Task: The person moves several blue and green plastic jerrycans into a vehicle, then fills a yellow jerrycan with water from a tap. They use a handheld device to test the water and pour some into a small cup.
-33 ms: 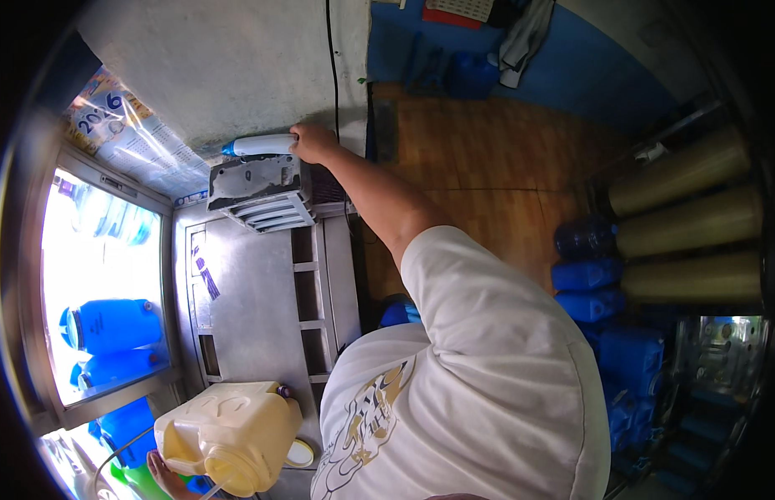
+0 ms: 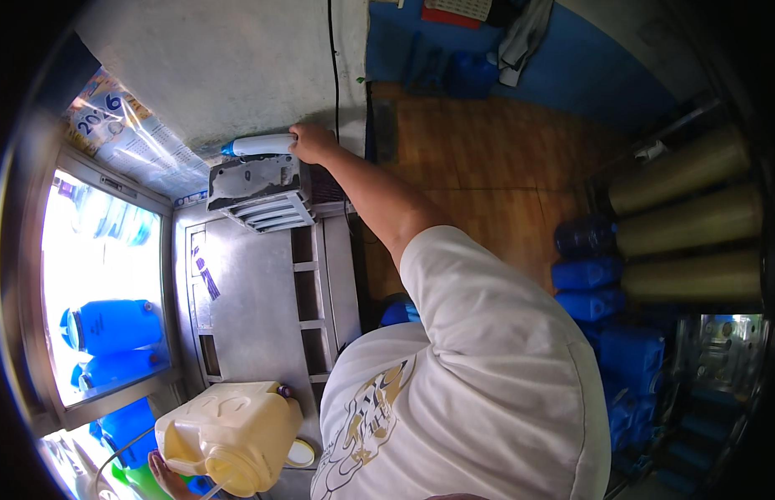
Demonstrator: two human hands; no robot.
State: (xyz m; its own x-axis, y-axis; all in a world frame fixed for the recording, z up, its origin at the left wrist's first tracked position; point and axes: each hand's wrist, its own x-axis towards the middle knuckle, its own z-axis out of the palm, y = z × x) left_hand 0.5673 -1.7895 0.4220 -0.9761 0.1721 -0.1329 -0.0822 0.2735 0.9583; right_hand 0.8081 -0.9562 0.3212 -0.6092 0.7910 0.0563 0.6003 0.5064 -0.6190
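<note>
My right hand (image 2: pixel 312 144) closes around the right end of a pale, elongated, bottle-shaped thing with a blue tip (image 2: pixel 262 145). It lies on top of a worn grey metal box with slatted sides (image 2: pixel 254 182), against the wall. At the lower left, a cream plastic jug (image 2: pixel 246 417) stands with its round mouth toward me and a clear tube (image 2: pixel 221 487) at that mouth. Beside the jug's handle is my left hand (image 2: pixel 166 477), partly hidden, its visible fingers stretched along the jug's side. A round cream lid (image 2: pixel 300 454) lies right of the jug.
A steel counter (image 2: pixel 254 292) with rectangular openings runs between box and jug, with purple strips (image 2: pixel 207 275) on it. Blue containers (image 2: pixel 117 325) show through the window at left. More blue jugs (image 2: pixel 629 358) and tall tan cylinders (image 2: pixel 687 225) stand at right. A black cable (image 2: pixel 333 67) hangs down the wall.
</note>
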